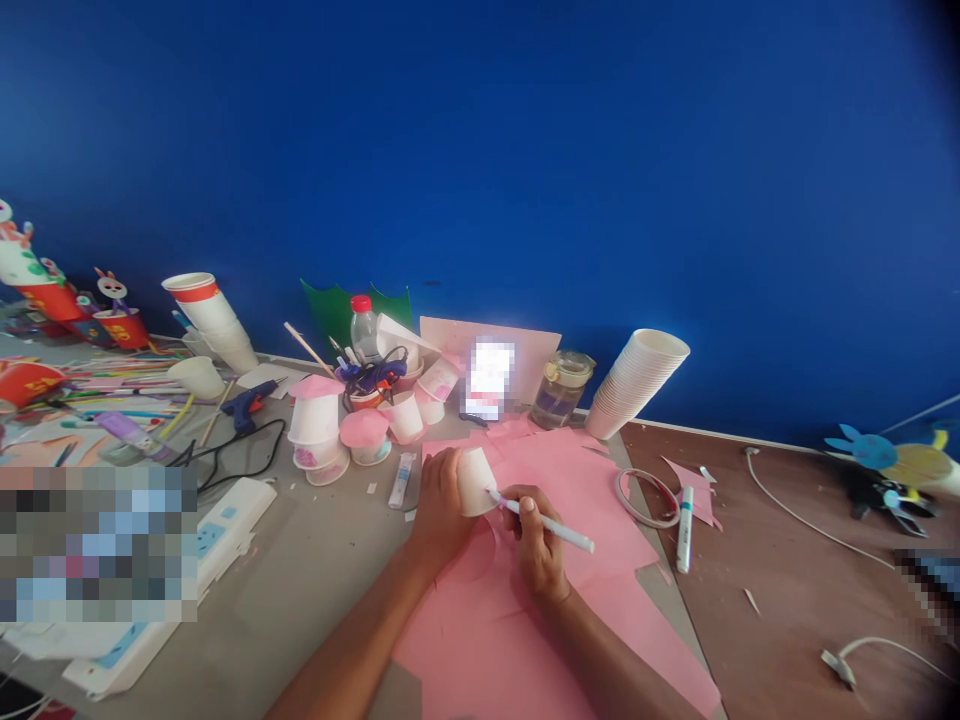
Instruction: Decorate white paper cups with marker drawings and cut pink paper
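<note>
Your left hand (442, 503) curls around a tilted white paper cup (477, 482) above a pink paper sheet (592, 610) near the worktop's (315, 570) right edge, while your right hand (534, 540) pinches a white marker (551, 523), its tip against the cup. A glue gun (247, 405) and a stack of white cups (637, 385) lie beyond.

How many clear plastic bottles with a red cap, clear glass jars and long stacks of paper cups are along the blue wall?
Clear plastic bottle with a red cap: 1
Clear glass jar: 1
Long stack of plain white paper cups and long stack with a red-banded top cup: 2
Total: 4
</note>
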### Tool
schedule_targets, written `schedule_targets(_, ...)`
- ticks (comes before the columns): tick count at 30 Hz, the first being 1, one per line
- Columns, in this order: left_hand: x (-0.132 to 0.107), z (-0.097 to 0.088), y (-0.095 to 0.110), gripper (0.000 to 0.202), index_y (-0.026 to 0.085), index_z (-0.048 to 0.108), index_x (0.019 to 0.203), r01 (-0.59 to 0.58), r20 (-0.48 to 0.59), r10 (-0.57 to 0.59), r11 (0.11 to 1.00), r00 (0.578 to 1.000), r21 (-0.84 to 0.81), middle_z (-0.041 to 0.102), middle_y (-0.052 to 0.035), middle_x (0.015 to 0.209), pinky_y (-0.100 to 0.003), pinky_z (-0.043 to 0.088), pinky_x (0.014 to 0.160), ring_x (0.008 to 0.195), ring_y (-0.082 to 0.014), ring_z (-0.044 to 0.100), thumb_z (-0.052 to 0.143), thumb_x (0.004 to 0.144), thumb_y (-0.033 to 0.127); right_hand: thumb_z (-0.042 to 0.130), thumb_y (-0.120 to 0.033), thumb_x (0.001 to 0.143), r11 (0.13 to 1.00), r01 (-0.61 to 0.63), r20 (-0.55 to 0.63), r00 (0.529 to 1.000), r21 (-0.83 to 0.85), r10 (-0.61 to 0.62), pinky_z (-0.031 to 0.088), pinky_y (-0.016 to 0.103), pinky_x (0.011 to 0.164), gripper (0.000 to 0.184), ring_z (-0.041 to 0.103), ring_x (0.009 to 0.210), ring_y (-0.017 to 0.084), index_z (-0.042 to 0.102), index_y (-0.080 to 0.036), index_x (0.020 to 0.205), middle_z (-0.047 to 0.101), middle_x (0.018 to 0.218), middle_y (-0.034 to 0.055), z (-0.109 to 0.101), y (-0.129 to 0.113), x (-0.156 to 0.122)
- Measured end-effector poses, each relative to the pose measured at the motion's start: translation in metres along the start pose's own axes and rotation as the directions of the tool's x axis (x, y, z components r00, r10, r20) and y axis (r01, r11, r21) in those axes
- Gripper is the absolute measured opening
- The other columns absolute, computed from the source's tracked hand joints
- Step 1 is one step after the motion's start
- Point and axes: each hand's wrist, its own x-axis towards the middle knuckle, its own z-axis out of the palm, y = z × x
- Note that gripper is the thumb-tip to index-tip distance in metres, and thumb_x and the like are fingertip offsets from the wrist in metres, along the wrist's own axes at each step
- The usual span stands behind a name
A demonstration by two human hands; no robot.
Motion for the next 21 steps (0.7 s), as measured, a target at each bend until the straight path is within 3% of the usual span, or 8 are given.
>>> schedule_targets(9, 0.001, -0.001, 0.000, 0.061, 0.016, 0.028, 0.130, 0.021, 0.019, -0.021, 1.000, 1.000, -0.013, 0.053, -0.0162, 0.117, -0.052, 0.038, 0.102, 0.112, -0.0295, 0.051, 0.059, 0.077, 0.022, 0.038, -0.042, 0.095, 0.998, 0.019, 0.044, 0.999, 0.061, -0.021, 0.033, 0.024, 0.045, 0.037, 0.039, 0.047, 0.011, 0.061, -0.018, 0.080, 0.046, 0.054, -0.0029, 0.002, -0.005, -0.001)
schedule_targets(15, 0.001, -0.002, 0.000, 0.063, 0.018, 0.027, 0.132, 0.034, 0.022, -0.033, 0.998, 0.999, -0.043, 0.053, -0.0166, 0.117, -0.054, 0.037, 0.101, 0.112, -0.0318, 0.050, 0.058, 0.078, 0.025, 0.040, -0.044, 0.094, 0.997, -0.048, -0.049, 0.998, 0.068, 0.051, 0.031, 0.024, 0.046, 0.037, 0.041, 0.049, 0.012, 0.063, -0.018, 0.082, 0.047, 0.056, -0.0023, -0.001, 0.007, -0.002)
schedule_targets(21, 0.002, -0.003, 0.000, 0.064, 0.016, 0.030, 0.131, 0.047, 0.030, -0.045, 0.996, 0.999, -0.070, 0.054, -0.0173, 0.116, -0.054, 0.038, 0.100, 0.110, -0.0342, 0.051, 0.061, 0.076, 0.027, 0.039, -0.045, 0.094, 0.996, -0.057, -0.055, 0.997, 0.061, 0.061, 0.031, 0.024, 0.046, 0.038, 0.041, 0.050, 0.013, 0.062, -0.017, 0.083, 0.048, 0.057, -0.0013, -0.002, 0.007, -0.001)
